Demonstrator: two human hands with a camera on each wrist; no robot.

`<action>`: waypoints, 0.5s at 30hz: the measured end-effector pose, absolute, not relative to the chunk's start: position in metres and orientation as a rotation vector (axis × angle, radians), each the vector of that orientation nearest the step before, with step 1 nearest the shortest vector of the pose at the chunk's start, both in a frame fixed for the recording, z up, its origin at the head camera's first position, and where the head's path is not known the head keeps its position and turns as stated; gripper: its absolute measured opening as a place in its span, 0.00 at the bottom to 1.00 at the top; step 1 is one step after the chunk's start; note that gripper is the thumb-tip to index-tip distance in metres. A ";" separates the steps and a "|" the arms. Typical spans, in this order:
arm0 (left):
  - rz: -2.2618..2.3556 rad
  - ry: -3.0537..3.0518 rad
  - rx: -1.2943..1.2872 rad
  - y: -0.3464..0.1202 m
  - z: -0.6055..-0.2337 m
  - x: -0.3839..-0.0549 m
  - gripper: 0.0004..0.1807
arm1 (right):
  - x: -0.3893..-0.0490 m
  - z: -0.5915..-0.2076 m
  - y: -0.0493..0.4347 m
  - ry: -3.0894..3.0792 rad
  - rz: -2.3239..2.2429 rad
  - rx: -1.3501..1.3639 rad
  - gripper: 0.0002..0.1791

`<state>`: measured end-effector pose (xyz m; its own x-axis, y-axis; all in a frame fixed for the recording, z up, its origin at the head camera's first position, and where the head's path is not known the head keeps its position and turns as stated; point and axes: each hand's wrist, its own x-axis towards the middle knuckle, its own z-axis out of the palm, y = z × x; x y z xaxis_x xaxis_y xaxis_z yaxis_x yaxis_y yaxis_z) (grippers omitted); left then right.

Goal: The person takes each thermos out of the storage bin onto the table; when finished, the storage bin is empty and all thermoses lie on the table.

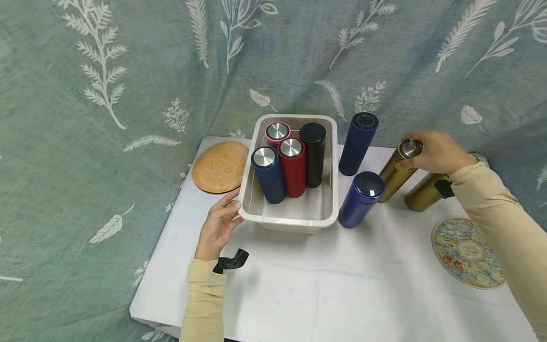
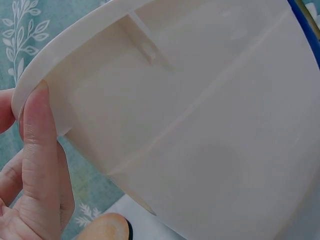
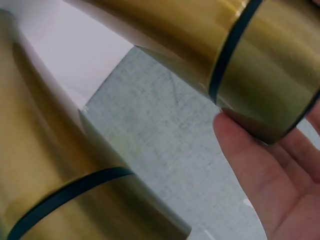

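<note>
A white plastic bin point(image 1: 290, 222) stands on the table, and my left hand point(image 1: 216, 225) pinches its left rim between thumb and fingers. Inside stand a pink flask point(image 1: 278, 132), a blue flask point(image 1: 270, 179), a red flask point(image 1: 293, 168) and a black flask point(image 1: 314, 159). Over on the right, my right hand point(image 1: 440, 151) grips a gold flask point(image 1: 392, 175) around its steel-topped lid. The right wrist view shows the fingers on this flask's cap end point(image 3: 270, 95). Partly hidden beneath that wrist is a second gold flask point(image 1: 420, 192).
Right of the bin stand a dark blue flask point(image 1: 358, 145) and a shiny blue flask point(image 1: 359, 204). A round orange mat point(image 1: 220, 166) lies to the left; a patterned round mat point(image 1: 467, 251) lies near the right forearm. A leaf-print curtain point(image 1: 299, 61) hangs behind the table point(image 1: 278, 294).
</note>
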<state>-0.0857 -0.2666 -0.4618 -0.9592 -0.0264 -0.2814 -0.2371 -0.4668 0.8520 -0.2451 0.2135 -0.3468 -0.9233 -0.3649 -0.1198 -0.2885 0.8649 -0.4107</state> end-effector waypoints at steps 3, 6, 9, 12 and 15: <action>2.563 1.551 -0.395 -0.268 -0.462 -0.084 0.20 | -0.251 -0.349 0.210 2.889 -0.622 -0.499 0.38; 2.566 1.554 -0.385 -0.268 -0.462 -0.084 0.20 | -0.256 -0.352 0.209 2.941 -0.668 -0.487 0.36; 2.573 1.558 -0.374 -0.266 -0.461 -0.084 0.19 | -0.261 -0.354 0.209 2.974 -0.706 -0.450 0.35; 2.577 1.563 -0.374 -0.265 -0.460 -0.084 0.19 | -0.265 -0.356 0.208 2.992 -0.730 -0.411 0.35; 2.581 1.563 -0.385 -0.265 -0.459 -0.084 0.19 | -0.270 -0.357 0.206 3.008 -0.747 -0.400 0.35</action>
